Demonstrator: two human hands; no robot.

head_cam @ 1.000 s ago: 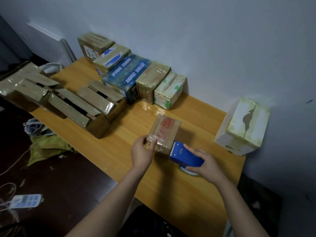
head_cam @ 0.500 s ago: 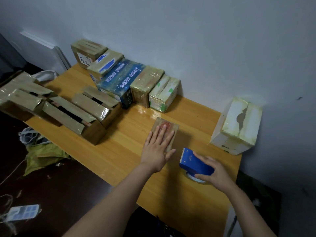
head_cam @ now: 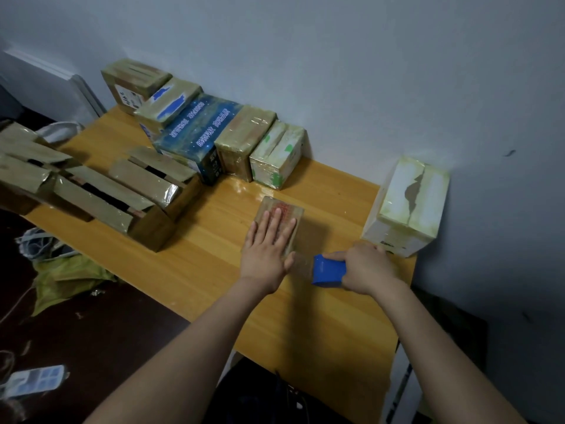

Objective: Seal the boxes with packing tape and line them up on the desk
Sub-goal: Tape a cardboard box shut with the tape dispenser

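Observation:
A small brown box with red print [head_cam: 286, 208] lies flat on the wooden desk [head_cam: 305, 316]. My left hand [head_cam: 267, 246] presses down on it with straight, spread fingers. Just to its right, my right hand [head_cam: 365, 267] grips the blue tape dispenser [head_cam: 328, 270]. A strip of clear tape [head_cam: 302, 264] stretches from the dispenser to the box's near end. Several taped boxes [head_cam: 244, 142] stand in a row against the wall.
A white box with a torn top [head_cam: 409, 206] stands at the desk's right end, close behind my right hand. Open-flapped cardboard boxes [head_cam: 134, 194] crowd the desk's left side. Cloth, cables and a power strip [head_cam: 33, 381] lie on the dark floor at the left.
The box went from tilted in my left hand to lying flat under my flat palm. My right hand has pulled the dispenser rightward, drawing out tape.

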